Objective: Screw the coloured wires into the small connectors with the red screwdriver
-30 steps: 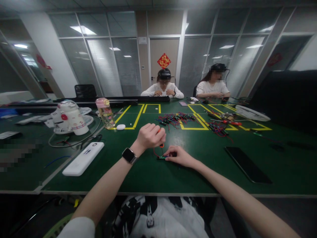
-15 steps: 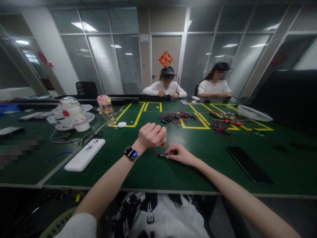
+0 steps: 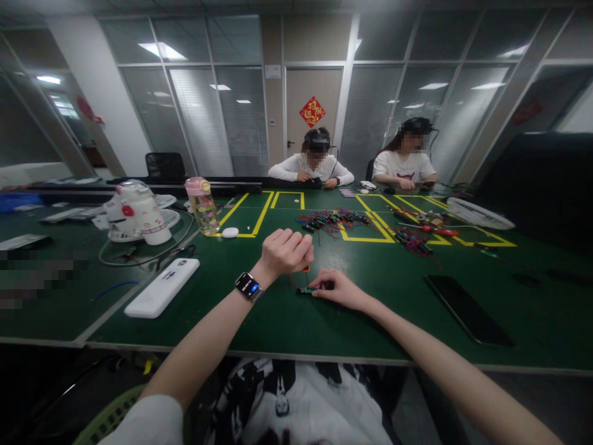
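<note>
My left hand (image 3: 285,252), with a smartwatch on its wrist, is closed in a fist around a small orange-handled tool (image 3: 306,269) whose tip points down. Just below it lies a small green circuit board (image 3: 304,290) with red wires on the green table (image 3: 287,321). My right hand (image 3: 340,288) rests on the table beside the board, its fingers pinched on the board's right end and holding it down.
A white power bank (image 3: 162,287) lies to the left, a black phone (image 3: 467,309) to the right. Farther back are piles of wired parts (image 3: 331,220), a pink-capped bottle (image 3: 202,206), a white appliance (image 3: 136,213) and a white oval object (image 3: 230,232). Two people sit across the table.
Both hands stay in nearly the same pose over the board. The view has shifted slightly, and the watch screen has lit up.
</note>
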Tool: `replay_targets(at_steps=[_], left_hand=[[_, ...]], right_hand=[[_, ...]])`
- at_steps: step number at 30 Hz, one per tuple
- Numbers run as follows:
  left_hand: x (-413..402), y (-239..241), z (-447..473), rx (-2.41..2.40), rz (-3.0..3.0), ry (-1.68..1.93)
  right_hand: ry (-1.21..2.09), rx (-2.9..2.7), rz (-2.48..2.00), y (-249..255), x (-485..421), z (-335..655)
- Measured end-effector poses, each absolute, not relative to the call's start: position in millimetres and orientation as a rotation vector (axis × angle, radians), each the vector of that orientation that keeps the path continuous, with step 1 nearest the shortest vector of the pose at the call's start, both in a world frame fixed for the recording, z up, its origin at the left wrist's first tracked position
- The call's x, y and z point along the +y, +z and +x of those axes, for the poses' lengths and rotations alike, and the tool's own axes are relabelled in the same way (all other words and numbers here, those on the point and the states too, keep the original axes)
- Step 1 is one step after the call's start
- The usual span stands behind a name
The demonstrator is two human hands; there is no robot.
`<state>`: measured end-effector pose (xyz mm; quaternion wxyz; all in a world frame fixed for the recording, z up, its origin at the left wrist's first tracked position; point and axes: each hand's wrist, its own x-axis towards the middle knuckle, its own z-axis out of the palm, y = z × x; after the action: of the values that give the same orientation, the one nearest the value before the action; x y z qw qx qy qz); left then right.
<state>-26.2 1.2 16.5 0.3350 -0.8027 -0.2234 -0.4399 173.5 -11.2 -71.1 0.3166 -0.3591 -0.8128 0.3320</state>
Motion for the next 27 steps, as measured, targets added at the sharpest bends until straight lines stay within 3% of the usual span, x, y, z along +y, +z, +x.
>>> replay_targets(at_steps=[11,27], left_hand=[[-1,20,-23,-0.519,-1.898,-1.047],[-3,19,-14,-0.433,-2.178,-1.3]], right_hand=[[0.891,-2.135,-0.947,-73,-10,173],[0.89,-2.158,-0.94,-71,-10,173]])
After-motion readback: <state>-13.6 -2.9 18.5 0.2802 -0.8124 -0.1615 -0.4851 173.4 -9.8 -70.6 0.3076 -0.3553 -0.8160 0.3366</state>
